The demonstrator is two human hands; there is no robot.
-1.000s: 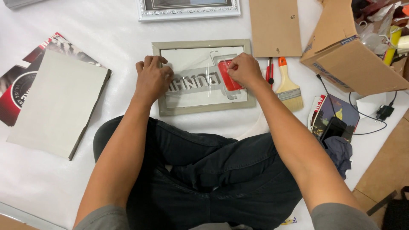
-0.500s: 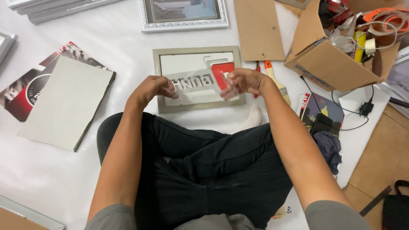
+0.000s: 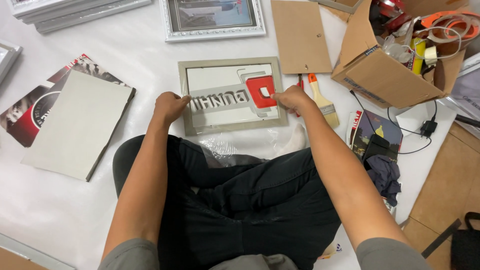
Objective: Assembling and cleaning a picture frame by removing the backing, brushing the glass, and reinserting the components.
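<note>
You sat cross-legged on the floor [image 3: 75, 210], which was covered by a white sheet, with the grey picture frame [image 3: 231, 64] lying flat just in front of your knees. Your left hand [image 3: 169, 106] was curled closed on the frame's left edge, thumb pointing in toward the insert sheet [image 3: 220, 82] with its grey cut-out strip and red block. Your right hand [image 3: 292, 98] was closed on the right edge, fingers pinched near the red block. Whether each hand gripped the frame itself, the sheet or the clear plastic wrap [image 3: 225, 145] that bunched between the frame and your lap, I could not tell.

To do this step well, in my judgement, you needed to keep both hands level and opposite each other, so the frame stayed flat and did not twist. It would have paid to press on the moulding rather than the glazing, since fingers on the middle leave marks and could flex it. The loose wrap was worth clearing toward your lap, away from the corners where it might snag.

The paintbrush [image 3: 322, 100] lay just beside your right hand, touching nothing of the frame; an elbow swing could have knocked it. The brown backing board [image 3: 299, 35] lay above it, the open cardboard box [image 3: 395, 75] further right, and the grey board [image 3: 75, 125] well to your left on some magazines [image 3: 30, 107].
</note>
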